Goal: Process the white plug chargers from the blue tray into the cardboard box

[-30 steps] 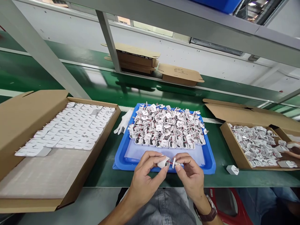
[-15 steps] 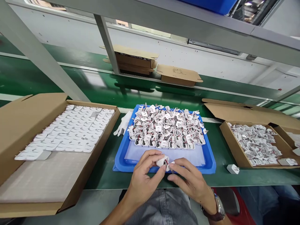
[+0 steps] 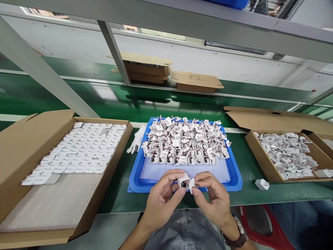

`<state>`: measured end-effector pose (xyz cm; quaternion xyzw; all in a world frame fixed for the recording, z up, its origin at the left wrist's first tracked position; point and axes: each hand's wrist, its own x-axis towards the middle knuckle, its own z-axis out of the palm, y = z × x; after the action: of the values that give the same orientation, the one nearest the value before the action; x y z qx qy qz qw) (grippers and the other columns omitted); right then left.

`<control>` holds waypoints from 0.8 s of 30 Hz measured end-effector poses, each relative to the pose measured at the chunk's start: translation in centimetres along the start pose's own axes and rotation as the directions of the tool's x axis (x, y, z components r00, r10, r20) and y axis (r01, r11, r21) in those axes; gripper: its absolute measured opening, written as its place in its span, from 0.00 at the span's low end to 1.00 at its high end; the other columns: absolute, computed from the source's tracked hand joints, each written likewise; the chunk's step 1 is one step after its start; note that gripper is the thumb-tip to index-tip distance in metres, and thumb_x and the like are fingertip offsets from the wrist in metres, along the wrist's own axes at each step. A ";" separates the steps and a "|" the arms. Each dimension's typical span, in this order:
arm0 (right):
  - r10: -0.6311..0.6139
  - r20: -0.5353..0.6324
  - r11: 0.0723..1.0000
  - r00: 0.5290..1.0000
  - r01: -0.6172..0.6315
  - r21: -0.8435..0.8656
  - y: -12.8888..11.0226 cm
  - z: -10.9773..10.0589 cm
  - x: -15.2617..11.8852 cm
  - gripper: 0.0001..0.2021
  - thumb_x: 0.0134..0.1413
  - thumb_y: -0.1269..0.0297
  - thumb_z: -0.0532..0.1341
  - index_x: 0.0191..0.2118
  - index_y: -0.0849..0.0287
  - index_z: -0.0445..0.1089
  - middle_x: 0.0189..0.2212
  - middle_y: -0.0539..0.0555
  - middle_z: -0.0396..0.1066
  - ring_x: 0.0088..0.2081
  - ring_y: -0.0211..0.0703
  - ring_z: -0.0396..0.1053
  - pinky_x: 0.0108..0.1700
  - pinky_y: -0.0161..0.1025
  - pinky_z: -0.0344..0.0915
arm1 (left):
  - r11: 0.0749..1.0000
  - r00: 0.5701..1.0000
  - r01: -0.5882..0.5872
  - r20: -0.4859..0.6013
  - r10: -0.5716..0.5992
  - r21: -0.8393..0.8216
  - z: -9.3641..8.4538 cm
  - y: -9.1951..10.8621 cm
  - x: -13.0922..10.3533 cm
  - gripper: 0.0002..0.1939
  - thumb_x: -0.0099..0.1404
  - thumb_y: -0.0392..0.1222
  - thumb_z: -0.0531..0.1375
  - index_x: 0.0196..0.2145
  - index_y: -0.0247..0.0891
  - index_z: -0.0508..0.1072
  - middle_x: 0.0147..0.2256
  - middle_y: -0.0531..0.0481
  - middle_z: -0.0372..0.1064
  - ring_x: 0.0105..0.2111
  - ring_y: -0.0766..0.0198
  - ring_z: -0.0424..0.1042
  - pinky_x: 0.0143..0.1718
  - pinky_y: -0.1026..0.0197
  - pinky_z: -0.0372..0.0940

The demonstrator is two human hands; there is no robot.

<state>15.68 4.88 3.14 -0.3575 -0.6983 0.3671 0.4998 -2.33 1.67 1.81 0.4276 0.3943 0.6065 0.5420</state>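
Over the front rim of the blue tray, my left hand grips a small white housing, its open end facing right with dark parts and wires inside. My right hand pinches a white cap by its edge, just right of that opening. Housing and cap stand slightly apart at the near side. Behind both hands, the tray holds many white housings with loose caps and red and black wires on top. White paper lines the tray's bottom.
An open carton with rows of white pieces lies left. A white glove is beside the tray. On the right are a carton of wired pieces and a single white unit. A red stool stands below, near a person's legs.
My right hand has turned the cap upright beside the housing, whose opening now shows more of its inside. The whole view has shifted slightly.
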 end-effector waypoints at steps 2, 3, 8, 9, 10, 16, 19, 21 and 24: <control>0.024 -0.022 1.000 0.999 -0.024 0.013 0.0 0.4 -0.3 0.10 0.61 0.76 0.65 0.42 0.52 0.70 0.39 0.51 0.73 0.40 0.40 0.74 0.43 0.38 0.72 | 1.000 1.000 -0.025 0.005 0.025 0.016 0.1 0.2 0.0 0.12 0.72 0.37 0.64 0.51 0.46 0.80 0.54 0.43 0.71 0.55 0.54 0.75 0.52 0.60 0.75; 0.039 -0.032 0.999 0.999 -0.038 0.018 0.0 0.6 -0.3 0.11 0.61 0.75 0.65 0.43 0.52 0.70 0.38 0.51 0.73 0.40 0.40 0.74 0.43 0.38 0.72 | 0.999 0.999 -0.037 0.013 0.036 0.039 0.1 0.3 0.1 0.13 0.72 0.36 0.64 0.52 0.47 0.81 0.54 0.42 0.71 0.55 0.54 0.75 0.52 0.60 0.75; -0.004 0.011 1.000 1.000 0.004 0.000 -0.4 0.8 -0.2 0.15 0.62 0.76 0.63 0.51 0.51 0.72 0.36 0.51 0.75 0.38 0.41 0.73 0.41 0.39 0.72 | 0.992 0.998 -0.060 0.033 0.057 0.112 0.2 0.8 0.2 0.14 0.73 0.35 0.63 0.52 0.49 0.82 0.54 0.42 0.72 0.54 0.55 0.76 0.52 0.60 0.76; -0.026 0.033 1.000 0.999 0.026 -0.012 -0.5 0.8 -0.1 0.15 0.63 0.77 0.63 0.50 0.52 0.74 0.36 0.51 0.75 0.37 0.41 0.73 0.40 0.39 0.72 | 0.993 0.998 -0.060 0.030 0.057 0.103 0.2 0.8 0.2 0.14 0.73 0.35 0.63 0.52 0.50 0.82 0.54 0.42 0.72 0.54 0.55 0.76 0.52 0.59 0.76; -0.041 0.046 0.999 0.998 0.042 -0.024 -0.5 0.8 -0.1 0.14 0.63 0.77 0.63 0.49 0.52 0.75 0.35 0.52 0.76 0.36 0.41 0.73 0.39 0.38 0.72 | 0.994 0.998 -0.057 0.028 0.054 0.095 0.2 0.7 0.2 0.14 0.73 0.36 0.63 0.52 0.49 0.82 0.54 0.42 0.71 0.54 0.54 0.76 0.53 0.57 0.76; -0.062 0.008 0.986 0.998 0.062 -0.157 -0.9 0.9 -0.3 0.11 0.62 0.76 0.65 0.46 0.53 0.76 0.31 0.49 0.79 0.30 0.37 0.75 0.36 0.34 0.74 | 0.994 0.998 -0.068 0.009 0.067 0.089 0.3 0.4 0.4 0.12 0.73 0.37 0.63 0.50 0.48 0.83 0.53 0.42 0.73 0.51 0.55 0.78 0.50 0.59 0.77; -0.053 0.001 0.983 0.999 0.052 -0.174 -1.1 1.0 -0.7 0.11 0.62 0.75 0.65 0.47 0.53 0.76 0.30 0.48 0.80 0.28 0.37 0.77 0.35 0.34 0.76 | 0.995 0.998 -0.063 -0.008 0.064 0.083 0.4 0.4 0.5 0.10 0.73 0.38 0.64 0.48 0.45 0.83 0.51 0.41 0.74 0.51 0.53 0.78 0.50 0.57 0.77; -0.045 0.019 0.989 0.999 0.048 -0.141 -1.2 1.0 -0.8 0.12 0.63 0.75 0.65 0.49 0.53 0.75 0.30 0.49 0.80 0.27 0.38 0.79 0.34 0.34 0.78 | 0.996 0.998 -0.050 -0.021 0.052 0.080 0.4 0.4 0.5 0.08 0.72 0.38 0.64 0.45 0.42 0.83 0.50 0.40 0.75 0.50 0.53 0.79 0.48 0.57 0.77; -0.035 0.131 0.994 0.991 0.048 -0.094 -1.5 0.7 -0.8 0.17 0.63 0.75 0.64 0.55 0.53 0.72 0.32 0.50 0.82 0.31 0.41 0.82 0.38 0.36 0.80 | 0.997 0.998 -0.031 -0.060 0.035 0.069 0.5 0.5 0.6 0.05 0.71 0.38 0.65 0.41 0.40 0.83 0.46 0.41 0.78 0.47 0.55 0.79 0.46 0.59 0.77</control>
<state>14.98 3.36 3.92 -0.3422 -0.7534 0.3448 0.4432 -2.05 2.19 2.45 0.4336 0.4241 0.6142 0.5049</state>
